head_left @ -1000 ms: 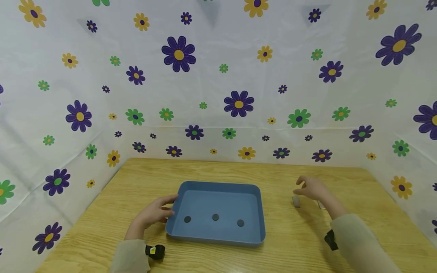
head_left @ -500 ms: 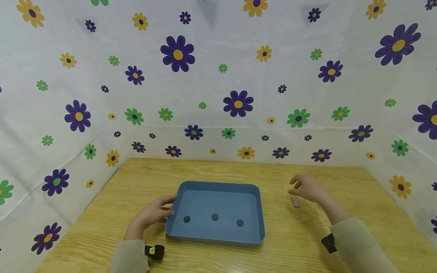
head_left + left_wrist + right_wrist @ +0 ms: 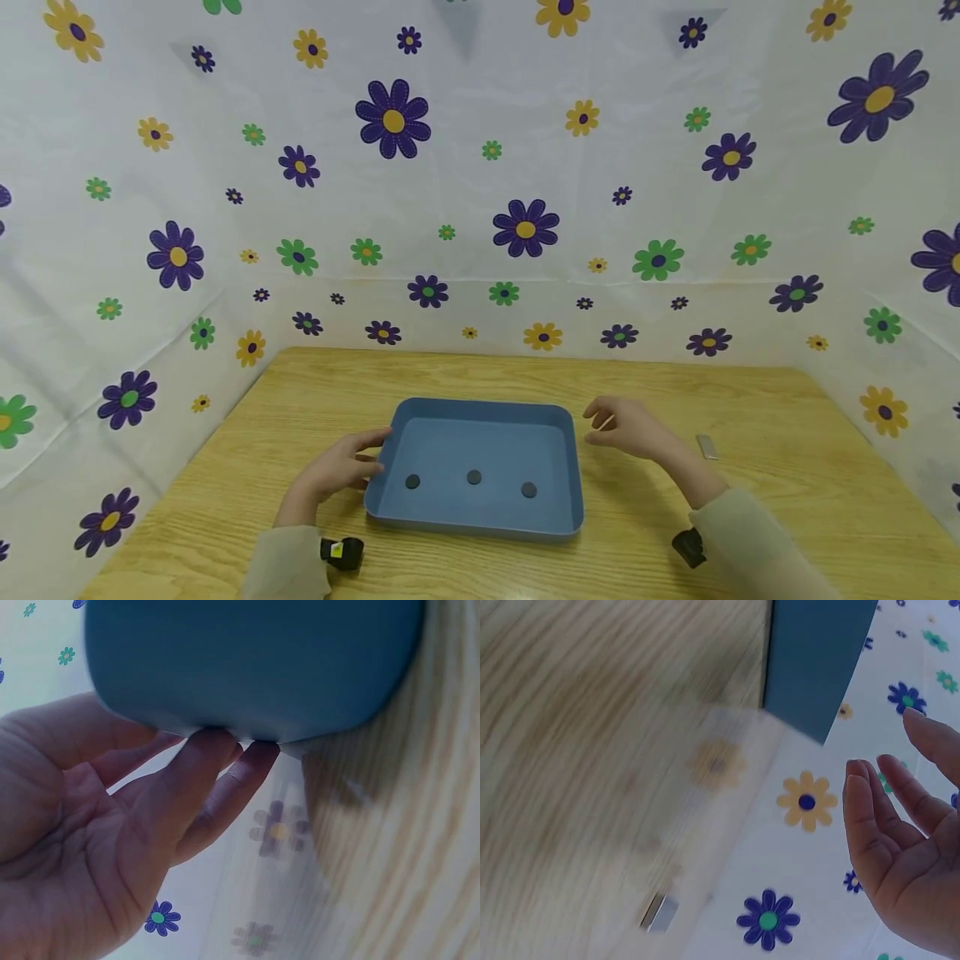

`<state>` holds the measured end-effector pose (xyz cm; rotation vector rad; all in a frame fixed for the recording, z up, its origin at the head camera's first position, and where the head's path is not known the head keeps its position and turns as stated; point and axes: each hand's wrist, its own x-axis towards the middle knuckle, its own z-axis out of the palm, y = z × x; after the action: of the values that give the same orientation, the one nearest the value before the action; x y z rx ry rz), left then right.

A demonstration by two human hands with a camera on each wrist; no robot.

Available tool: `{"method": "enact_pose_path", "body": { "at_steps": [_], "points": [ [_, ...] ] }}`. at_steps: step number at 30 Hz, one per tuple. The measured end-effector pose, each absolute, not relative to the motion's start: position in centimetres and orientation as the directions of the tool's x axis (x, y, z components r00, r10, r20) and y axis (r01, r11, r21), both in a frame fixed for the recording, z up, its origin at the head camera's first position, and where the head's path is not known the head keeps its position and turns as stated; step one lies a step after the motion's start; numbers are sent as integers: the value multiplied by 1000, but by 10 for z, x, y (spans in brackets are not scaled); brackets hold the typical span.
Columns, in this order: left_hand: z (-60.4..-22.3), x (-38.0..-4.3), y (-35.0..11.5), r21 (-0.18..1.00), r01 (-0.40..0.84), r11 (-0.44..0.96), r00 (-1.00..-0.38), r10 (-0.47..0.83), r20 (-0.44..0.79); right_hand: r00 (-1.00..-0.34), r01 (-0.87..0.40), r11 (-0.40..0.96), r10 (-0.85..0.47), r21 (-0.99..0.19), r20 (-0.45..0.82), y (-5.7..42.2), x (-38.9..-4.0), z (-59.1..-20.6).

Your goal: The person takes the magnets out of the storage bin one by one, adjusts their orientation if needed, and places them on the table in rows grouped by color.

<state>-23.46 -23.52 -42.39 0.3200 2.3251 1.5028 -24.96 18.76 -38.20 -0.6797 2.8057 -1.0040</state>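
Observation:
A shallow blue tray rests on the wooden table, and three small dark discs lie in a row in it: a left disc, a middle disc and a right disc. At the tray's left wall, my left hand touches it with extended fingertips, seen close in the left wrist view. My right hand hovers just outside the tray's right wall. Its fingers are loosely bent, and nothing is between them and the thumb.
A small silvery rectangular piece lies on the table to the right of my right forearm. White flower-patterned sheeting encloses the back and sides. Both wrists carry black cameras, including the left camera.
My right hand has moved left from above the silvery pieces toward the tray. Its arm now covers the nearer piece's spot, while the farther piece shows fully. My left hand has stayed put.

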Motion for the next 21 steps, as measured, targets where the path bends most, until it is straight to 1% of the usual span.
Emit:
{"method": "enact_pose_path", "body": {
  "at_steps": [5,15,21],
  "points": [
    [-425,-235,-235,911,2,412,-912,374,-167,-863,-422,621,-499,-661,82,167,-250,-386],
    [-426,-236,-236,911,13,413,-915,371,-156,-803,-485,560,-589,-672,89,135,-249,-393],
    [-426,-236,-235,910,12,414,-915,372,-157,-792,-493,559,-606,-667,77,125,-248,-400]
  ]
}}
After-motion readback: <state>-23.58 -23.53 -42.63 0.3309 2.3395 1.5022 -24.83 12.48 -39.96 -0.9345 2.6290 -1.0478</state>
